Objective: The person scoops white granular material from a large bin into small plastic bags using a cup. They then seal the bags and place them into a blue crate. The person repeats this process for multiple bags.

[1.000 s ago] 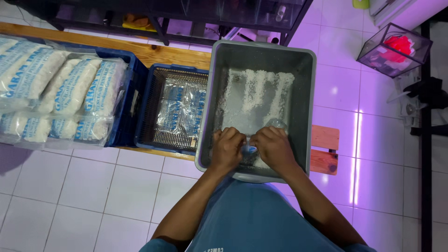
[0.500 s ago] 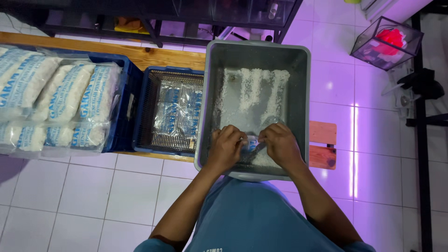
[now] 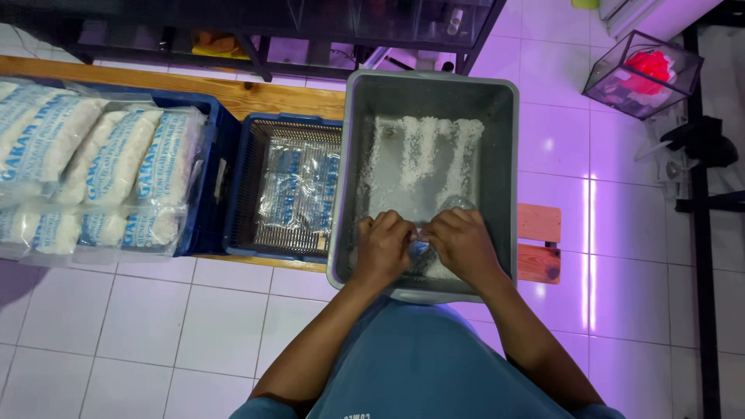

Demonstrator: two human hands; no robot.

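At the near end of the grey tub, we have both hands down together. Our left hand and right hand meet over a small clear plastic bag, fingers clamped on it from either side. White coarse salt lies in streaks on the tub floor beyond the hands. Left of the tub, a blue crate on the wooden desk holds flat empty bags; farther left lie filled salt bags.
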